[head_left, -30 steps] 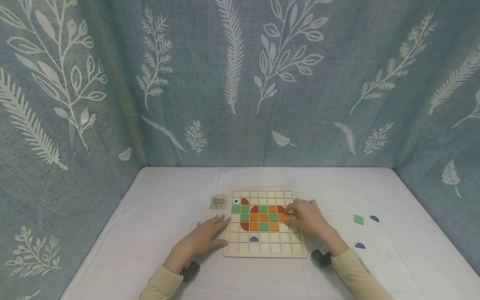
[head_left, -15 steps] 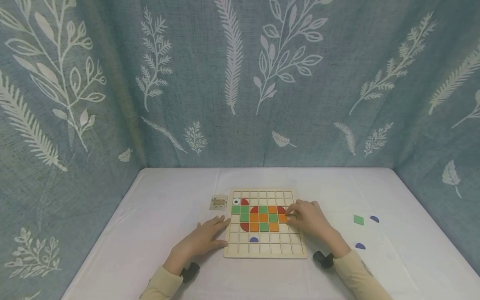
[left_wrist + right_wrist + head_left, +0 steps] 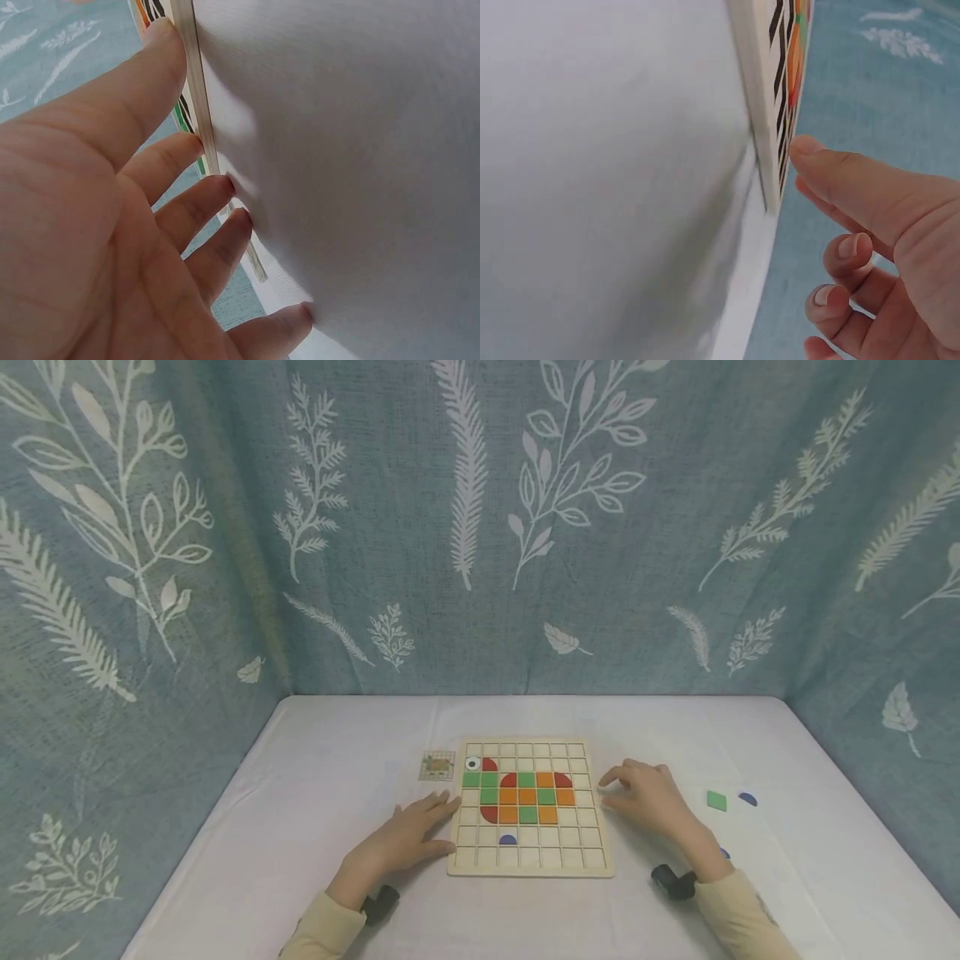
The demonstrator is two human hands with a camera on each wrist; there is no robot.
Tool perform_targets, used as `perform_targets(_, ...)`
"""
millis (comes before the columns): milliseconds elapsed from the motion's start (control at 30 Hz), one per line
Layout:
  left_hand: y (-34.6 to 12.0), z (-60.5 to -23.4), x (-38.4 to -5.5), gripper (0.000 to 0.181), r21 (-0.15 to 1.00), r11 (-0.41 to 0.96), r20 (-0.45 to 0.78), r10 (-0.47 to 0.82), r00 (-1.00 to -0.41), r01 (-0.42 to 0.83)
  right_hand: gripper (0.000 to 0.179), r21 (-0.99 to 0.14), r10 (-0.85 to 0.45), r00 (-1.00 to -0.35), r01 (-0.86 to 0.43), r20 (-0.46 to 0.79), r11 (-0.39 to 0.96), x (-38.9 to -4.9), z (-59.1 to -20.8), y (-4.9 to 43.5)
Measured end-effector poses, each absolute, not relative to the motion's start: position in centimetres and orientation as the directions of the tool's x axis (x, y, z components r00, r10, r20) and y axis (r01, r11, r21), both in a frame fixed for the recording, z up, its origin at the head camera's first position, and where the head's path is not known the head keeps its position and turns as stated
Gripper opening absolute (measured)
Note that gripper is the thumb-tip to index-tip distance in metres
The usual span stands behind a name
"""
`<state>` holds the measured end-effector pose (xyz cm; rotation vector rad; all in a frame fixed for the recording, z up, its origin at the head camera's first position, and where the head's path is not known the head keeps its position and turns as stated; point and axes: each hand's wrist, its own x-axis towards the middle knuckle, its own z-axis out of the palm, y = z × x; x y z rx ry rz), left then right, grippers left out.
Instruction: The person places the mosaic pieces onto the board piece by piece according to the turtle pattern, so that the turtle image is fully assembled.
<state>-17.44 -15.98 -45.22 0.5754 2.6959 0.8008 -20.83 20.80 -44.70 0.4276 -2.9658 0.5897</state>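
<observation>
A wooden grid board [image 3: 551,857] lies on the table, with green, orange and red tiles, a round eye tile [image 3: 472,763] and a blue half-circle tile [image 3: 507,840] in its cells. My left hand [image 3: 408,833] rests at the board's left edge, thumb and fingertips touching the rim; the left wrist view shows the fingers [image 3: 199,206] spread along it. Just off the board's right edge is my right hand [image 3: 651,797], holding nothing. In the right wrist view its thumb [image 3: 840,165] and fingers are loosely bent beside the board's side.
A small pattern card [image 3: 437,765] lies by the board's upper left corner. Right of my right hand are a green diamond-shaped tile [image 3: 717,800] and a blue half-circle tile [image 3: 747,798]. Another blue tile [image 3: 724,853] is partly hidden behind the right wrist. A patterned curtain [image 3: 525,635] surrounds the table.
My right hand has let go of the orange tile at the right end of its row and moved right, off the board. The left hand has stayed in place.
</observation>
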Motion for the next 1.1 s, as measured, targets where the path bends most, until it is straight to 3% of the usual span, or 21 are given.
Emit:
perform_targets(500, -15.8, -45.0, -17.4, 0.067, 0.553, 0.778, -0.146, 0.444, -0.884, 0.299, 0.021, -0.317, -0.190, -0.966, -0.239, 0.178, 0.918, -19.3, -44.3, 27.4)
perform_targets(1100, -15.7, -45.2, -17.4, 0.066, 0.547, 0.782, -0.146, 0.441, -0.886, 0.299, 0.026, -0.290, -0.098, -0.985, -0.135, 0.138, 0.947, -17.4, -44.5, 33.4)
